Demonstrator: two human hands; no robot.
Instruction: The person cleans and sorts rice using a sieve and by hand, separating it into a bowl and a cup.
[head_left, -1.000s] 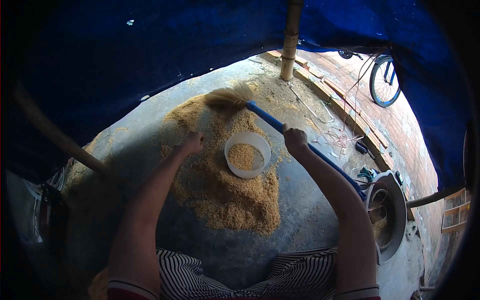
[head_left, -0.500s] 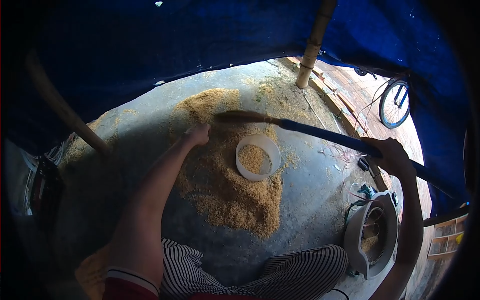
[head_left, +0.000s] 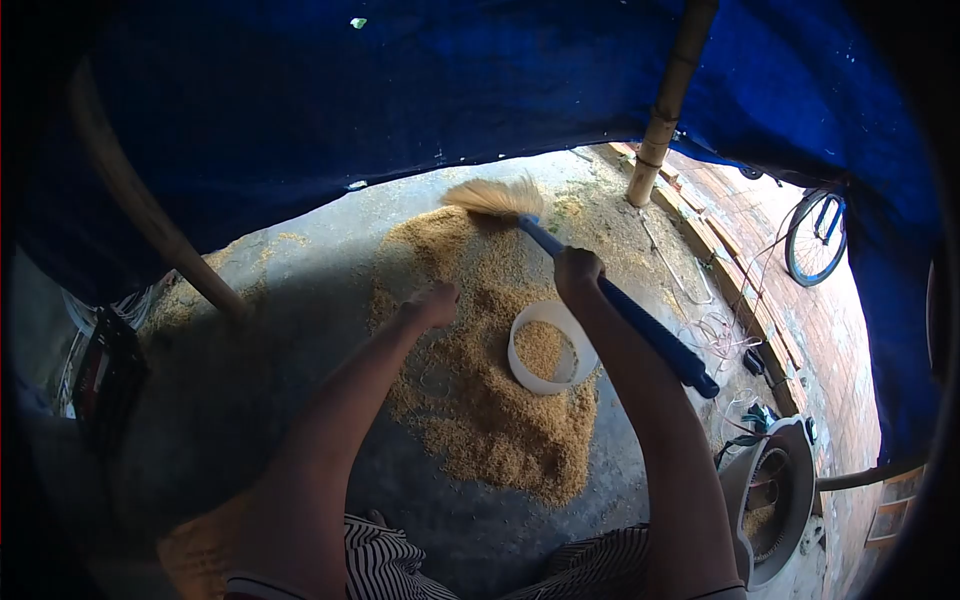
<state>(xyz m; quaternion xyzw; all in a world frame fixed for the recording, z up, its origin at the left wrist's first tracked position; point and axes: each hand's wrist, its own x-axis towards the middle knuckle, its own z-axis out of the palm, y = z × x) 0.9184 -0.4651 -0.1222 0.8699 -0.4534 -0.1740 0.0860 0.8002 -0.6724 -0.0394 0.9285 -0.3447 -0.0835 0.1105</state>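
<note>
Blue-handled broom [head_left: 650, 335]: axis slants from bristles, upper centre, down to the right; right hand [head_left: 578, 272] clenched round handle near bristles. Left hand [head_left: 435, 303] curled shut, contents unseen, over grain [head_left: 480, 410].

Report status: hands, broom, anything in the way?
Right hand gripping broom handle, bristles at pile's far edge. Left hand down on grain pile, blurred. White bowl sits mid-pile, right beside the handle.

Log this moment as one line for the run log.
right hand: grips broom handle | bristles: far edge of grain | left hand: over grain, near bowl | bowl: holds some grain
</note>
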